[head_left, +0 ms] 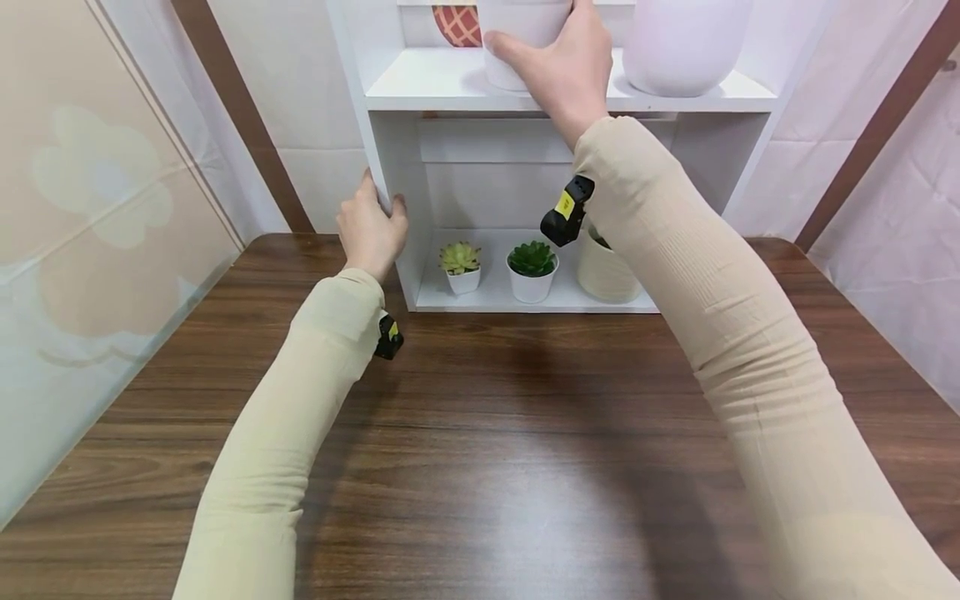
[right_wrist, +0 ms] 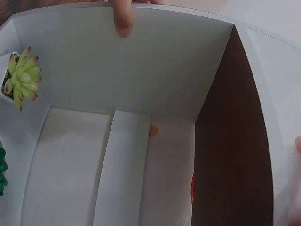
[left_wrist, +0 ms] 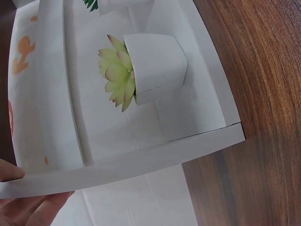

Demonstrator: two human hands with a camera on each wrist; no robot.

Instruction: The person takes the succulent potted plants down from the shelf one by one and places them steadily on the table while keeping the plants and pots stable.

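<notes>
A white shelf unit (head_left: 450,103) stands at the back of the wooden table. My left hand (head_left: 372,229) grips its left side panel (left_wrist: 141,155), the thumb on the inner face and the other fingers outside. Up on the upper shelf, my right hand (head_left: 566,75) holds a white pot (head_left: 521,25), thumb on its left side. The frame's top edge cuts off that pot, and whether its base touches the board is hard to tell. Close by on the right stands a larger white pot (head_left: 686,42). Only a fingertip of the right hand shows in the right wrist view.
On the lower shelf sit a light green succulent (head_left: 460,265), a dark green succulent (head_left: 532,271) and a cream pot (head_left: 606,271), partly behind my right sleeve. The brown tabletop (head_left: 480,433) spreads in front. A flowered curtain (head_left: 105,200) hangs at the left.
</notes>
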